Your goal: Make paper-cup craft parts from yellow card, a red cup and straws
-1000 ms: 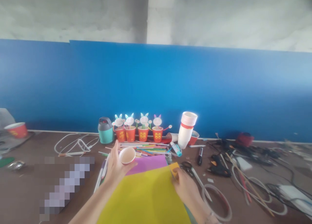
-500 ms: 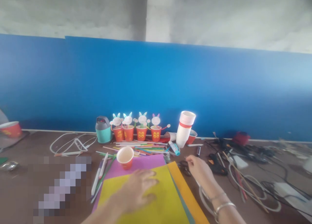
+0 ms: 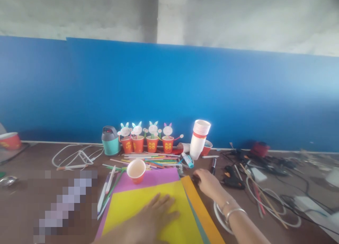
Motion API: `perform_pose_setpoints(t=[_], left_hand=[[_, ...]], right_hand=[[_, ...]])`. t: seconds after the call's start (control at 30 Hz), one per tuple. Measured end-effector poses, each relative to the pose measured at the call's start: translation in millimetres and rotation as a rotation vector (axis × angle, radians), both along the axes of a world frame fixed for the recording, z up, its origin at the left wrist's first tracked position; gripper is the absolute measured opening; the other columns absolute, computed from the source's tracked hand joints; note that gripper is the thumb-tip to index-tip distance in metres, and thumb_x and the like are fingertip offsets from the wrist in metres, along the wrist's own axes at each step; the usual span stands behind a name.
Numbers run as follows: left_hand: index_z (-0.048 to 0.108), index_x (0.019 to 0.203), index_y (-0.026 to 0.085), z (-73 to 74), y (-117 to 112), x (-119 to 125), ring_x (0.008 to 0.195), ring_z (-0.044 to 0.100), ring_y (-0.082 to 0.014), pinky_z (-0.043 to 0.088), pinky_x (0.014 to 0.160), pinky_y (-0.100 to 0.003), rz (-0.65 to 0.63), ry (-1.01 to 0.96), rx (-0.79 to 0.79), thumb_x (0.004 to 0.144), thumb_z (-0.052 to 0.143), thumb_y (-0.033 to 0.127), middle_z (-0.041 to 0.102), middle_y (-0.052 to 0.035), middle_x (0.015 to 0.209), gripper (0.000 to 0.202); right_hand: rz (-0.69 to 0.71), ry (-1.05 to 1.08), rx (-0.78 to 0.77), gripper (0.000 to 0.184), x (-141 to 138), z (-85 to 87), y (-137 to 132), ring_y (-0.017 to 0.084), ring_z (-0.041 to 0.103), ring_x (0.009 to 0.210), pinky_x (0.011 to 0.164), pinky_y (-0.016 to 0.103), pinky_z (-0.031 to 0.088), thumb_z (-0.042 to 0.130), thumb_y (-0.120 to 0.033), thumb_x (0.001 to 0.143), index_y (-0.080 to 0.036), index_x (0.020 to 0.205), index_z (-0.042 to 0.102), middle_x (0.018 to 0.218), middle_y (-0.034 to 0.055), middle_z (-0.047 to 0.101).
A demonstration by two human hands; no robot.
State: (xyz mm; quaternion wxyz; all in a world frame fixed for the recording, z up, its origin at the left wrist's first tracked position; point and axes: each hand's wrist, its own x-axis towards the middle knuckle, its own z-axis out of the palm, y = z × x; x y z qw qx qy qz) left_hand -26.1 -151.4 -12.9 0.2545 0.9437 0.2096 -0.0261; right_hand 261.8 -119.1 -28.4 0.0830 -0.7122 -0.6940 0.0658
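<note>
My left hand [image 3: 159,214] lies with its fingers spread on a yellow sheet of paper [image 3: 127,201], on top of purple, orange and green-blue sheets. My right hand [image 3: 208,182], with a bracelet on its wrist, is just right of the sheets. Its fingers are bent down around the dark handles of what look like scissors [image 3: 196,179], mostly hidden by the hand. A red-and-white paper cup [image 3: 136,170] stands on the purple sheet [image 3: 165,174], beyond my left hand.
Paper cups with bunny figures [image 3: 152,143] line the back, beside a teal container [image 3: 111,145] and a leaning cup stack [image 3: 199,141]. Colored sticks [image 3: 156,161] lie before them. Markers [image 3: 106,189] are at left; a glue gun [image 3: 233,178] and cables [image 3: 278,201] are at right.
My left hand has come nearer and settled flatter on the yellow sheet. My right hand has moved left and down onto the dark-handled scissors, which now show less. The view has shifted slightly.
</note>
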Motion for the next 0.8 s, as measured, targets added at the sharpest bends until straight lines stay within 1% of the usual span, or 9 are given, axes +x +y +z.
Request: perform_pose_setpoints(t=[0.13, 0.23, 0.37, 0.43, 0.57, 0.67, 0.73, 0.8], left_hand=[[0.023, 0.147, 0.031, -3.2, -0.9, -1.8, 0.141, 0.011, -0.0352, 0.013, 0.112, -0.059, 0.003, -0.036, 0.02, 0.083, 0.056, 0.053, 0.014, -0.0107, 0.155, 0.075], [0.022, 0.147, 0.031, -6.2, -1.2, -2.5, 0.141, 0.011, -0.034, 0.014, 0.113, -0.057, 0.015, -0.031, 0.032, 0.083, 0.057, 0.052, 0.013, -0.0093, 0.155, 0.076], [0.025, 0.147, 0.03, -4.7, -2.8, -2.4, 0.141, 0.013, -0.0342, 0.016, 0.113, -0.056, 0.037, 0.019, 0.039, 0.081, 0.058, 0.055, 0.015, -0.0082, 0.156, 0.077], [0.026, 0.146, 0.031, -3.6, -3.8, -2.4, 0.141, 0.014, -0.0344, 0.017, 0.113, -0.056, 0.053, 0.014, 0.04, 0.081, 0.058, 0.055, 0.016, -0.0079, 0.155, 0.077], [0.027, 0.146, 0.031, -8.4, -3.4, -3.7, 0.141, 0.014, -0.0332, 0.015, 0.114, -0.054, 0.057, -0.028, 0.046, 0.081, 0.059, 0.053, 0.017, -0.0068, 0.155, 0.075], [0.026, 0.146, 0.031, -17.0, -0.2, -5.9, 0.142, 0.012, -0.0328, 0.011, 0.115, -0.054, 0.022, -0.063, 0.026, 0.083, 0.052, 0.058, 0.015, -0.0073, 0.156, 0.074], [0.025, 0.147, 0.031, -21.9, 2.0, -7.4, 0.142, 0.01, -0.032, 0.008, 0.115, -0.054, 0.008, -0.105, 0.007, 0.084, 0.047, 0.061, 0.014, -0.0068, 0.156, 0.073], [0.025, 0.147, 0.031, -25.3, 3.7, -8.4, 0.142, 0.01, -0.0311, 0.007, 0.115, -0.052, 0.01, -0.129, 0.002, 0.085, 0.046, 0.062, 0.015, -0.0066, 0.156, 0.073]], right_hand=[[0.031, -0.007, -0.004, 0.039, 0.3, 1.5, 0.5, 0.023, 0.057, 0.103, 0.085, 0.027, 0.038, 0.048, 0.003, 0.072, -0.015, 0.102, 0.066, 0.104, 0.01, 0.067], [0.03, 0.006, -0.011, 0.036, 5.9, 8.5, -2.2, 0.021, 0.06, 0.101, 0.084, 0.026, 0.039, 0.05, 0.0, 0.073, -0.017, 0.1, 0.067, 0.103, 0.0085, 0.068], [-0.057, 0.01, 0.032, 0.029, 14.7, 23.8, -4.0, 0.021, 0.063, 0.097, 0.083, 0.027, 0.04, 0.046, -0.006, 0.081, -0.017, 0.095, 0.068, 0.102, 0.0087, 0.069], [-0.103, 0.007, 0.053, 0.027, 13.9, 29.5, -0.2, 0.021, 0.063, 0.096, 0.081, 0.028, 0.041, 0.045, -0.01, 0.083, -0.017, 0.095, 0.069, 0.101, 0.0088, 0.07], [-0.129, 0.002, 0.066, 0.025, -4.1, 32.4, 16.6, 0.021, 0.064, 0.095, 0.076, 0.026, 0.042, 0.046, -0.017, 0.086, -0.019, 0.095, 0.069, 0.099, 0.007, 0.072], [-0.118, -0.014, 0.06, 0.025, -23.8, 31.2, 28.8, 0.02, 0.064, 0.097, 0.076, 0.026, 0.042, 0.046, -0.018, 0.087, -0.021, 0.099, 0.068, 0.103, 0.0061, 0.071], [-0.116, -0.04, 0.034, 0.025, -32.9, 31.2, 32.0, 0.022, 0.065, 0.095, 0.074, 0.028, 0.043, 0.047, -0.017, 0.086, -0.021, 0.097, 0.069, 0.101, 0.008, 0.071], [-0.128, -0.079, -0.005, 0.026, -36.0, 31.6, 30.1, 0.026, 0.066, 0.093, 0.072, 0.031, 0.043, 0.046, -0.012, 0.084, -0.018, 0.093, 0.07, 0.099, 0.0122, 0.071]])
